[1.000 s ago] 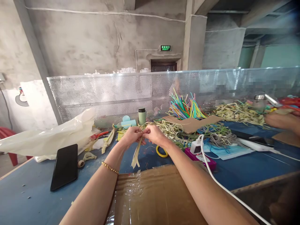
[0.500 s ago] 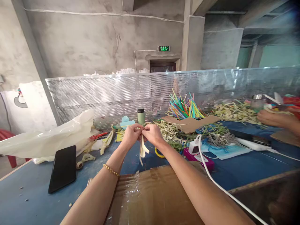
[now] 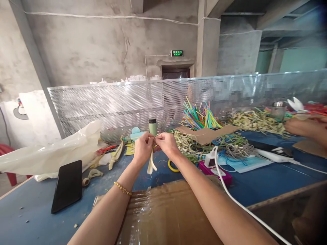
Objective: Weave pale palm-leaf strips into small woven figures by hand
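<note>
My left hand [image 3: 143, 148] and my right hand [image 3: 166, 145] meet above the middle of the table, both with fingers pinched together. Between them they grip a soft, pale cream strip [image 3: 151, 165], whose folded ends dangle below the fingertips. Its upper part is hidden by my fingers. Just behind my hands stands a green bottle with a black lid [image 3: 152, 127]. To the right of my right hand spreads a heap of pale and green strips [image 3: 187, 146]. A yellow ring [image 3: 173, 166] lies on the table beneath my right wrist.
Brown cardboard [image 3: 166, 214] lies under my forearms. A black phone [image 3: 66, 186] and a cream plastic sheet [image 3: 63, 149] are on the left. Rightward are colourful strips [image 3: 199, 114], a purple power block [image 3: 216, 173], a white cable [image 3: 238, 204] and another person's hand [image 3: 304, 126].
The dangling ends of the strip have swung slightly left and hang closer together. My hands stay pinched at nearly the same place. The other person's hand at the right has shifted.
</note>
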### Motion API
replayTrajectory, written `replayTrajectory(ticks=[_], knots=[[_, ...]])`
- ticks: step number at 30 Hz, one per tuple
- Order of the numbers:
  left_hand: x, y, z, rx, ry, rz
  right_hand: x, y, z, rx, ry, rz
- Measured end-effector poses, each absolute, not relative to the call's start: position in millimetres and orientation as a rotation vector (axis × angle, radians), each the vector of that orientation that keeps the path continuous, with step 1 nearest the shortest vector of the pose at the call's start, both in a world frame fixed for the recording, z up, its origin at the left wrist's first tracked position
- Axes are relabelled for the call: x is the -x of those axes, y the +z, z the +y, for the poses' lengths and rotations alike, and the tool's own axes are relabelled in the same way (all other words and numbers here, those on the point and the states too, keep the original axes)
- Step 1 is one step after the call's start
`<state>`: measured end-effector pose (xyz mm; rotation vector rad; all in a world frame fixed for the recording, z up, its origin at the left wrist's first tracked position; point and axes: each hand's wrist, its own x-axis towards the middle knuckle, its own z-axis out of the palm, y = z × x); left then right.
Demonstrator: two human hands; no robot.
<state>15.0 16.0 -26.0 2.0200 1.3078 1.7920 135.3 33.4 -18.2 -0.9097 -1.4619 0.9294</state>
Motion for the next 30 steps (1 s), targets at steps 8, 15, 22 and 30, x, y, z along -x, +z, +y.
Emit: replayTrajectory(ticks=[8, 15, 22, 30], knots=[[-13, -24, 20, -1.842, 1.768, 1.146, -146, -8, 23, 0.760, 1.135, -1.446], [-16, -22, 15, -1.810, 1.726, 1.175, -147, -4, 20, 0.792, 1.190, -1.390], [-17, -18, 11, -1.933, 1.773, 1.271, -144, -9, 23, 0.795, 1.170, -1.404], [-13, -19, 16, -1.981, 1.684, 1.330, -147, -15, 29, 0.834, 1.052, -1.632]])
